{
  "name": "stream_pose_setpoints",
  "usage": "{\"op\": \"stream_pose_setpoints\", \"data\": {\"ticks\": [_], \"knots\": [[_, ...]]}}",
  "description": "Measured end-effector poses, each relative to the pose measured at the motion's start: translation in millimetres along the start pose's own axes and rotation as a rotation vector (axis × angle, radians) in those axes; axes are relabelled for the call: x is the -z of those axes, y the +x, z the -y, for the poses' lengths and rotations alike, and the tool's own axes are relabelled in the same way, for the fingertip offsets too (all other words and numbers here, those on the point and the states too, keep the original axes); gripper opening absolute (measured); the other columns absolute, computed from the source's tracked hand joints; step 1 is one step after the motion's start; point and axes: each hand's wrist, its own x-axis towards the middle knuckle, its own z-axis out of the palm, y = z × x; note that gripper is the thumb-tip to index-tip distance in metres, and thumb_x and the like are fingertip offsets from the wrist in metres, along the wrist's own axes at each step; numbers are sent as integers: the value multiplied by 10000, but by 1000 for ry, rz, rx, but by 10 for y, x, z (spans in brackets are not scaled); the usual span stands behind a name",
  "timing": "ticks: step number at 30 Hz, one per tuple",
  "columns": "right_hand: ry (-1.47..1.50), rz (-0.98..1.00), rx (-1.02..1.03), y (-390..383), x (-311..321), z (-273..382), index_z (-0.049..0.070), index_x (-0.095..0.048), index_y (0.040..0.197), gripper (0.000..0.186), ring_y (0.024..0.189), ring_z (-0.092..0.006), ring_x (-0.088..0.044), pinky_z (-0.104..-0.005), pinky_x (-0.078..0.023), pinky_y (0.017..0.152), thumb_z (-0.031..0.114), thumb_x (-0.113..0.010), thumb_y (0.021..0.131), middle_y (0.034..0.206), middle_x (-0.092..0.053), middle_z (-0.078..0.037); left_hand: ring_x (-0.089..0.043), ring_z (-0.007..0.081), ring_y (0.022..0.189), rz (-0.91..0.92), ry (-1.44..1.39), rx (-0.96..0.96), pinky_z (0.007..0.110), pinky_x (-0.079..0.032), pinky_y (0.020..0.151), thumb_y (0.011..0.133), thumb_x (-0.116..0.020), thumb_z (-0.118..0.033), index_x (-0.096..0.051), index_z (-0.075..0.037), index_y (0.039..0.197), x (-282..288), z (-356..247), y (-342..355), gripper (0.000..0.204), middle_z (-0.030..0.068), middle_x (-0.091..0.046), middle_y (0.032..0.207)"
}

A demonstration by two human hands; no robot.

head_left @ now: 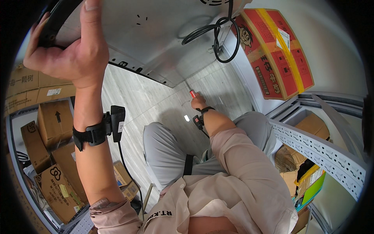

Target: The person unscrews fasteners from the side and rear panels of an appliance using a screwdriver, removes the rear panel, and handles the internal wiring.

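Observation:
A large appliance (156, 43) with a silver sheet-metal casing and a dark front edge is tilted at the top of the view. My left hand (72, 54) grips its upper left edge, the thumb on the metal face and the fingers round the dark side. Lower down and further right, my right hand (199, 102) is closed round the red handle of a screwdriver (192, 93). The thin shaft points up towards the casing's lower edge; whether its tip touches is too small to tell. A looped black power cord (218, 31) hangs against the casing.
A red carton (274, 54) with yellow tape stands at the right, above a perforated metal shelf beam (319, 146). Brown cardboard boxes (58, 124) fill a rack at the left. Between my knees and the appliance lies grey wood-look floor (136, 97).

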Motion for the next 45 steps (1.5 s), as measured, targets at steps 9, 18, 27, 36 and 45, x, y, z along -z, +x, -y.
{"op": "stream_pose_setpoints", "data": {"ticks": [9,18,27,36,45], "knots": [[41,-17,3,67,6,-64,59,-497,1233,398,1136,-409,-569,-479,-434,984,235,-587,887,1187,-593,-244,-599,186,974,21,-23,-15,274,-534,873,735,-867,-201,-371,15,1065,2,36,27,633,170,-512,1105],[210,-302,231,85,-157,-253,41,-540,1175,396,1047,-439,-554,-497,-455,929,188,-627,817,1083,-587,-292,-622,154,909,78,-21,-31,247,-549,807,755,-850,-169,-405,14,1060,59,48,65,570,145,-530,1094],[74,-349,341,156,-158,-189,-95,-568,1042,351,1040,-418,-552,-456,-449,941,118,-619,768,1075,-585,-277,-619,158,906,82,11,-12,244,-561,783,755,-851,-185,-407,9,1063,94,25,47,575,131,-513,1083],[-54,-169,318,436,-134,-385,-65,-602,1024,310,1068,-403,-553,-445,-444,946,125,-627,781,1053,-614,-263,-612,163,924,41,-76,9,249,-557,829,744,-859,-177,-382,-8,1067,-8,2,70,600,128,-504,1095],[-150,-271,285,583,-485,-328,-37,-565,1077,346,1136,-384,-518,-436,-423,998,111,-662,780,1198,-534,-241,-611,171,950,42,-25,-23,264,-544,854,750,-853,-162,-368,-6,1079,94,61,-16,606,140,-523,1095]]}}
